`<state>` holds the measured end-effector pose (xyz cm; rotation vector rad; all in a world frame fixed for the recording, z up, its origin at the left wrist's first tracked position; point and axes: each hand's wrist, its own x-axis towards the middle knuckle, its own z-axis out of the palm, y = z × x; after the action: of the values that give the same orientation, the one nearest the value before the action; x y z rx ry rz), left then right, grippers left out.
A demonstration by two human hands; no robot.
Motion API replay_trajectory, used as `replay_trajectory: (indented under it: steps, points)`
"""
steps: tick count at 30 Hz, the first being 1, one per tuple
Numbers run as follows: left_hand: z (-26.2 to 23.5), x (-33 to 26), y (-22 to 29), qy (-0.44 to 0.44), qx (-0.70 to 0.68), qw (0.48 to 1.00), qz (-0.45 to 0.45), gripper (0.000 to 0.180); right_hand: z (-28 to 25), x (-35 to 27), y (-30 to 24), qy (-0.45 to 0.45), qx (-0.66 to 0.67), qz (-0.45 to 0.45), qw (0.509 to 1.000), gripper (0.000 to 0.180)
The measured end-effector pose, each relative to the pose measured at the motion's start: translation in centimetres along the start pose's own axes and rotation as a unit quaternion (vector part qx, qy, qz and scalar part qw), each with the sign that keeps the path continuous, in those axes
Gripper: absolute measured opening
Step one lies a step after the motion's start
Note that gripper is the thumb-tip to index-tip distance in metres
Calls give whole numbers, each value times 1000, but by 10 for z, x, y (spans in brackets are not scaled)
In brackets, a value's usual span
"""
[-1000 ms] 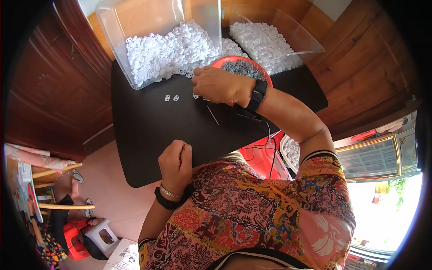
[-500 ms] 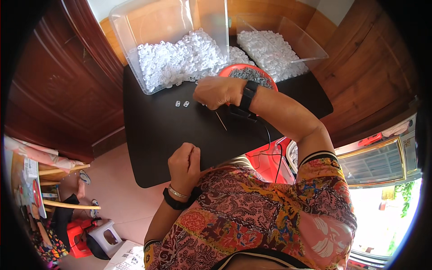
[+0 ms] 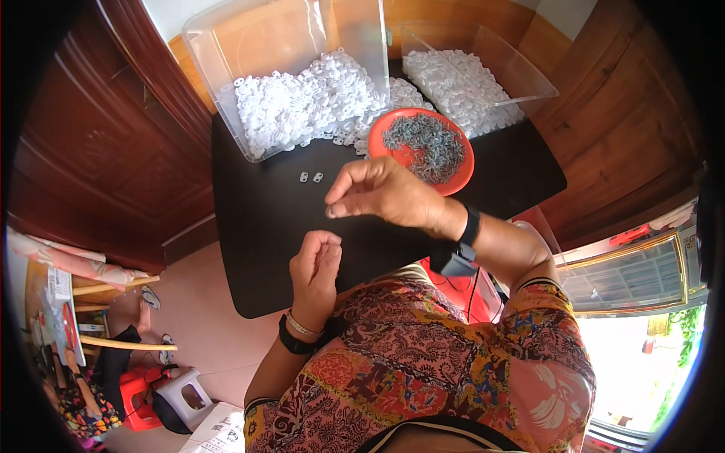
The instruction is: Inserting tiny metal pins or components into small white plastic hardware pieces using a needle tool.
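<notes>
Over the middle of the black table (image 3: pixel 260 249), my right hand (image 3: pixel 385 195) is held in a pinch with thumb and forefinger together. Something tiny may be at its fingertips; it is too small to name. Just below and to the left, close to the table's near edge, is my left hand (image 3: pixel 315 268), its fingers curled and pressed together; what they hold, if anything, is hidden. Two small white plastic pieces with holes (image 3: pixel 310 178) lie side by side beyond both hands. Behind my right hand stands a red plate (image 3: pixel 377 137) of small grey metal pieces (image 3: pixel 438 151), seemingly screws.
A clear plastic bin (image 3: pixel 362 38) on its side spills many white pieces (image 3: pixel 302 106) onto the table. Another clear bin (image 3: pixel 521 68) of white pieces stands at the far right. Beyond the table's left edge are a stool (image 3: pixel 181 400) and another person's arm (image 3: pixel 83 389).
My right hand has come back from beside the plate toward my left hand, uncovering the plate. A thin stick that showed under it is out of sight. My left hand stays about where it was.
</notes>
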<state>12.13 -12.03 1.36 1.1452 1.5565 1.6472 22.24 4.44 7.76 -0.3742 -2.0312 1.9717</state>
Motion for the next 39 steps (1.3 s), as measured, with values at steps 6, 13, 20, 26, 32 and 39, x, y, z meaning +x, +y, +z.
replay_trajectory:
  steps: [6,13,20,26,32,39]
  points:
    - [6,12,7,-31,-90,995,-29,23,25,-16,35,24,157,-43,986,7]
    - [6,10,6,-13,-66,997,-29,21,22,-25,38,59,54,-39,996,10]
    - [9,9,5,-31,-23,999,-11,20,23,-34,35,67,-6,-46,997,10]
    - [7,11,2,-48,-35,998,1,18,22,-39,33,66,-20,-66,995,8]
    - [2,7,1,-30,-22,999,-24,17,-40,-34,12,140,-347,-177,910,12]
    - [3,8,0,-40,-8,998,-40,18,-128,-10,28,124,-636,-70,759,15]
